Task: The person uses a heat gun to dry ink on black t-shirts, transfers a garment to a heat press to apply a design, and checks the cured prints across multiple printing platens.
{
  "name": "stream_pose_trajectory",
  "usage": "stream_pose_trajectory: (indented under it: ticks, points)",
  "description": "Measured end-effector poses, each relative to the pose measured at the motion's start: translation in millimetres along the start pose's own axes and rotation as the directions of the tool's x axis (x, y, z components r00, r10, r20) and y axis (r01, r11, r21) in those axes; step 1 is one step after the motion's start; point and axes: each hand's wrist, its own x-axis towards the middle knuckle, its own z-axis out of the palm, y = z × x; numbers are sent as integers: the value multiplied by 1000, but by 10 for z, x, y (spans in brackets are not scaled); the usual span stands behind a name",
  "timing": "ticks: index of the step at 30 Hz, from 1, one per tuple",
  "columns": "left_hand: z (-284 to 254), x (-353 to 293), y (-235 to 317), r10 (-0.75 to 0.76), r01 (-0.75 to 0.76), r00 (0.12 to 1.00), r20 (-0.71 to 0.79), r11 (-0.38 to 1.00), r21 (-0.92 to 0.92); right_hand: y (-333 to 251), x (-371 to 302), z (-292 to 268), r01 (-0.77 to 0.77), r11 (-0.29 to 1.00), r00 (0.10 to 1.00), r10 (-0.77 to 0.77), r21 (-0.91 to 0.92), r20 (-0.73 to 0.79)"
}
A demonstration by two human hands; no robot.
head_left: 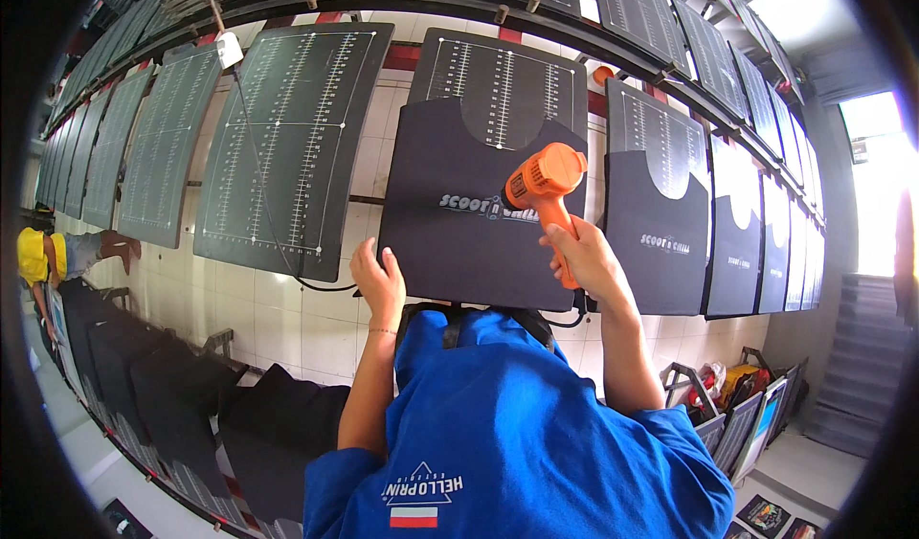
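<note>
An orange heat gun (548,177) is gripped by its handle in my right hand (584,257). Its dark nozzle end points down and left, over the printed lettering on a black fabric piece (450,252). That fabric, with a curved neckline at its far end, lies flat on a dark printing board (522,70) marked with white scales. Beside the fabric's left edge, my left hand (379,276) is raised with its fingers apart and nothing in it. A black cord (579,314) shows below the heat gun, near my waist.
More boards with printed black fabric (659,242) run off to the right. Bare marked boards (287,137) line the left. A cable (251,137) hangs down across one of them. A person in a yellow top (38,257) bends at the far left. Dark fabric (182,386) covers boards behind me.
</note>
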Motion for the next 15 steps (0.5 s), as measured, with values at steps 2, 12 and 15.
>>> stream_pose_trajectory:
  ticks: [2, 12, 15]
  points:
    - [95, -3, 18, -13, 4, 997, 70, 991, 135, -4, -11, -11, -4, 1000, 1000, 4, 6, -8]
    - [123, -15, -18, -161, 147, 979, 124, 983, 113, 1, 0, -19, -5, 1000, 1000, 6, 15, -5]
    - [151, -20, -31, -120, 111, 990, 77, 987, 113, 8, 24, -11, 4, 1000, 1000, -4, 3, 5]
